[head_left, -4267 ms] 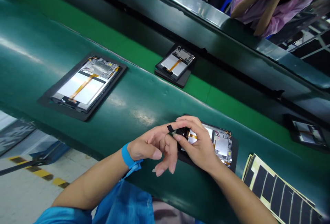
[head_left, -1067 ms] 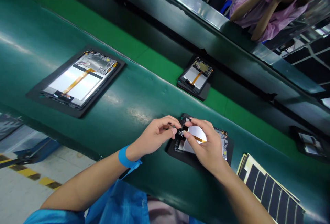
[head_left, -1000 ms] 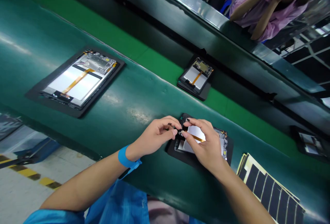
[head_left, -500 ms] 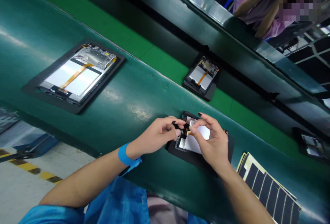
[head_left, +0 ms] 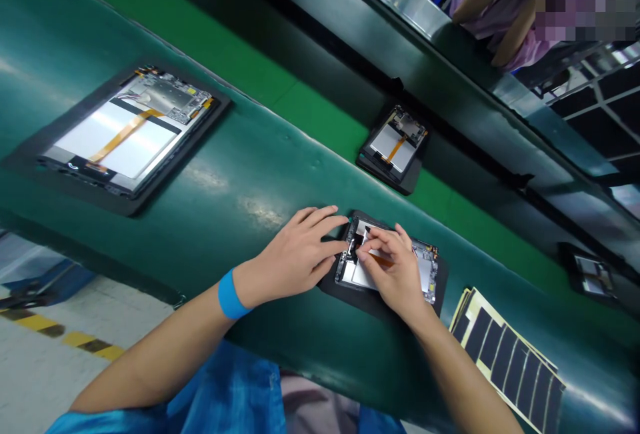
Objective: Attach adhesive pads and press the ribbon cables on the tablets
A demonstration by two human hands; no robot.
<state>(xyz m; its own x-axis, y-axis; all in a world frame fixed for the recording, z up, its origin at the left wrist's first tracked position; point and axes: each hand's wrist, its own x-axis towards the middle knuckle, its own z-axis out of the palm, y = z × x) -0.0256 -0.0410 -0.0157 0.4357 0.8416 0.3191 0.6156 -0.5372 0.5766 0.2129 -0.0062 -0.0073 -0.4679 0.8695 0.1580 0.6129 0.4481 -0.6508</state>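
Observation:
An opened tablet (head_left: 426, 273) lies on a black mat (head_left: 440, 287) on the dark green bench right in front of me. My left hand (head_left: 295, 255) rests flat on the mat's left end, fingers spread, fingertips touching the tablet's left edge. My right hand (head_left: 393, 274) lies over the tablet's middle, fingertips pressing down on a small black piece near its left end. Neither hand grips anything that I can see. The orange flex cable is mostly hidden under my right hand.
Another opened tablet (head_left: 127, 134) on a black mat lies at the left. A third tablet (head_left: 397, 144) sits on the green belt behind, a fourth (head_left: 593, 275) at the far right. Sheets of black strips (head_left: 510, 361) lie at the lower right. A person in pink (head_left: 493, 4) sits opposite.
Both hands came down from pinching a small black piece above the tablet's left end. The left hand has opened flat; the right fingertips press on the tablet. The belt's tablet shifted right.

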